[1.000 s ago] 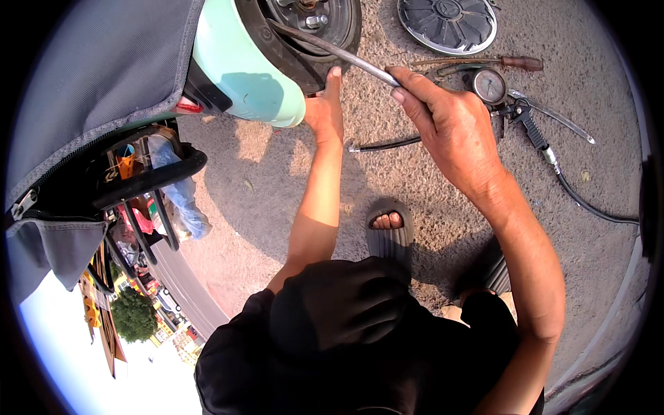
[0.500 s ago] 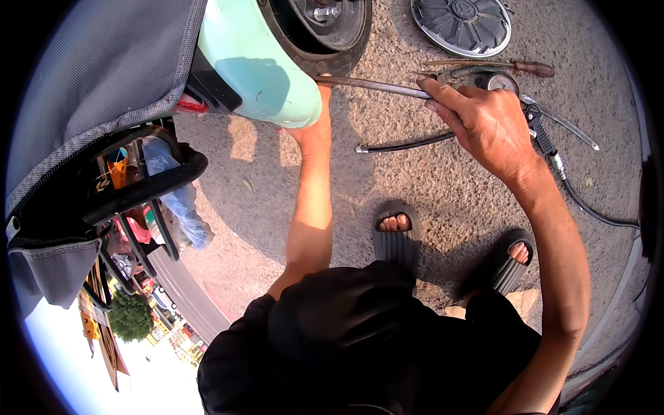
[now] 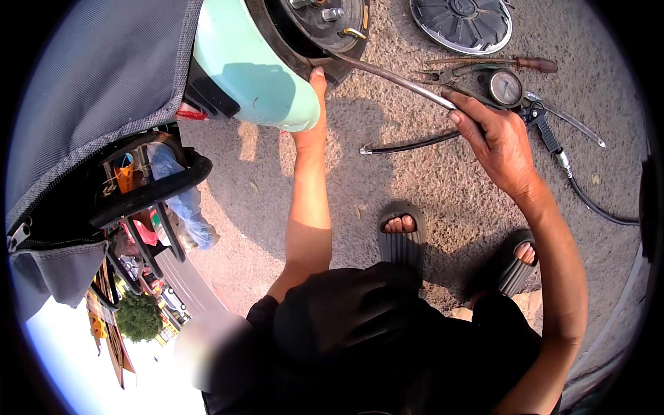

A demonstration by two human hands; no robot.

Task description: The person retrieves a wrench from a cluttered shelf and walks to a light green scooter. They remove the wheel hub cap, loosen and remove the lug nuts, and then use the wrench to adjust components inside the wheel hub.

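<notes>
A tyre point(image 3: 271, 31) on a dark wheel rim point(image 3: 315, 24) stands at the top, partly covered by a mint-green fender point(image 3: 252, 72). My left hand point(image 3: 311, 114) is closed round the tyre's lower edge, its thumb pressed on the sidewall and its fingers hidden behind the fender. My right hand point(image 3: 494, 135) grips a long metal tyre lever point(image 3: 394, 77), thumb and forefinger along the shaft. The lever's far tip reaches the edge between tyre and rim, just above my left thumb. Bolts and a yellow-tipped piece show on the rim.
Right of the wheel lie a round hubcap point(image 3: 463, 24), a wooden-handled screwdriver point(image 3: 536, 64), pliers point(image 3: 443, 75) and an inflator gauge point(image 3: 505, 88) with a black hose point(image 3: 584, 200). At left are a grey cover point(image 3: 104, 62) and a black rack point(image 3: 149, 194). My sandals point(image 3: 401, 235) stand on rough ground.
The lever's tip has moved up from the fender's edge to the rim's edge. My right hand has dropped slightly. The left thumb now shows on the tyre.
</notes>
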